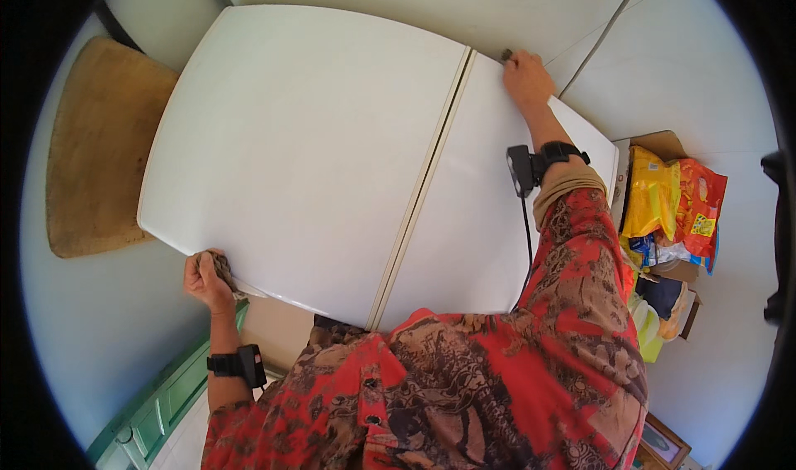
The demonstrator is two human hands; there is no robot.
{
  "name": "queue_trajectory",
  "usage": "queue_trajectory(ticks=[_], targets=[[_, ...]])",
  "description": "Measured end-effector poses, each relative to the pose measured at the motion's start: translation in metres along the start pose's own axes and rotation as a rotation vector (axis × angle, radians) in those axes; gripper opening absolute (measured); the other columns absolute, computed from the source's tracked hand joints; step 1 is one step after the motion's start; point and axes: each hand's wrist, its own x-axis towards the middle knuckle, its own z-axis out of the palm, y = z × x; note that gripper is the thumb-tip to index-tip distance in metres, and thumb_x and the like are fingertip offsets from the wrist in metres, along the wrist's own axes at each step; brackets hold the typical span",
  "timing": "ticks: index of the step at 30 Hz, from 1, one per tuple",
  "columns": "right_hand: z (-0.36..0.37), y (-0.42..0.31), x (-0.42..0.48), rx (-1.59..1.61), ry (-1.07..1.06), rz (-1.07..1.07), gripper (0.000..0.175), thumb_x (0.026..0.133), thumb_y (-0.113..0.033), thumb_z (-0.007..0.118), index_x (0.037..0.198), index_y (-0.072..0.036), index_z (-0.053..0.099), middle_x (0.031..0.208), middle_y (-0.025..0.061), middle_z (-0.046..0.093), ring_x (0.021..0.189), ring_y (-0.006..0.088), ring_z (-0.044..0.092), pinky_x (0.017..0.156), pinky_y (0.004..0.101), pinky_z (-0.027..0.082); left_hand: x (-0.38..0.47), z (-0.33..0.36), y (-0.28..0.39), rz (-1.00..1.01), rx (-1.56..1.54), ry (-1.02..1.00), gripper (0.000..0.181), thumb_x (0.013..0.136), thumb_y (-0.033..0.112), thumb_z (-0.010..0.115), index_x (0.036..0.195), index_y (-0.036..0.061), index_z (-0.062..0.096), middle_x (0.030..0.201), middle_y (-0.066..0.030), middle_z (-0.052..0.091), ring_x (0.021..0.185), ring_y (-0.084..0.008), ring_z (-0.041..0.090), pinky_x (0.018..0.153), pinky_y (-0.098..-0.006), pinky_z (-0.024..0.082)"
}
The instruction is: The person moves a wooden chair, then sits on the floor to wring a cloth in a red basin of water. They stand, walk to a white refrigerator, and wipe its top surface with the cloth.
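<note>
In front of me is a white two-door refrigerator (pixel 298 159), its doors parted by a slanting seam. At the lower left edge of the larger door, my left hand (pixel 208 286) is closed on a bunched brown cloth (pixel 219 268). My right hand (pixel 528 79) reaches over the smaller door to the opposite edge. A small dark bit of material (pixel 506 56), perhaps also cloth, sticks out from its fingers. Both forearms carry strapped-on black devices, and a cable hangs from the right one.
A wooden board (pixel 106 153) is beyond the refrigerator's left end. Boxes with a yellow bag (pixel 650 193) and a red bag (pixel 703 202) stand at the right. A grey cable (pixel 603 35) runs along the wall. Green panelled woodwork (pixel 177 392) is at lower left, a framed picture (pixel 662 442) lower right.
</note>
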Motion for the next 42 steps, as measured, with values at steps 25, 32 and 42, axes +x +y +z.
queue_trajectory(ticks=[25, 32, 42], targets=[[-0.012, 0.008, -0.013, 0.130, -0.018, -0.079, 0.009, 0.081, -0.021, 0.053, 0.083, -0.015, 0.059, 0.089, 0.0110, 0.058, 0.074, 0.0342, 0.060, 0.065, 0.0448, 0.049, 0.002, 0.005, 0.000, 0.013, -0.002, 0.056, 0.022, 0.088, 0.013, 0.053, 0.068, 0.0041, 0.050, 0.066, -0.0027, 0.057, 0.058, -0.0074, 0.045, 0.054, -0.0222, 0.038], [-0.081, 0.165, -0.048, -0.156, -0.095, 0.185, 0.016, 0.082, -0.022, 0.052, 0.093, -0.016, 0.061, 0.100, 0.0117, 0.059, 0.084, 0.0370, 0.060, 0.071, 0.0480, 0.050, 0.003, 0.007, -0.001, -0.017, -0.020, 0.080, 0.023, 0.088, 0.012, 0.055, 0.067, 0.0049, 0.049, 0.068, -0.0036, 0.058, 0.060, -0.0090, 0.049, 0.057, -0.0227, 0.042], [-0.106, 0.239, -0.089, -0.252, -0.166, 0.386, 0.019, 0.086, -0.028, 0.049, 0.095, -0.015, 0.060, 0.100, 0.0206, 0.060, 0.086, 0.0428, 0.059, 0.072, 0.0515, 0.048, 0.003, 0.002, -0.002, 0.052, -0.026, -0.009, 0.019, 0.090, 0.011, 0.051, 0.072, 0.0035, 0.050, 0.073, -0.0043, 0.059, 0.063, -0.0078, 0.047, 0.060, -0.0227, 0.040]])
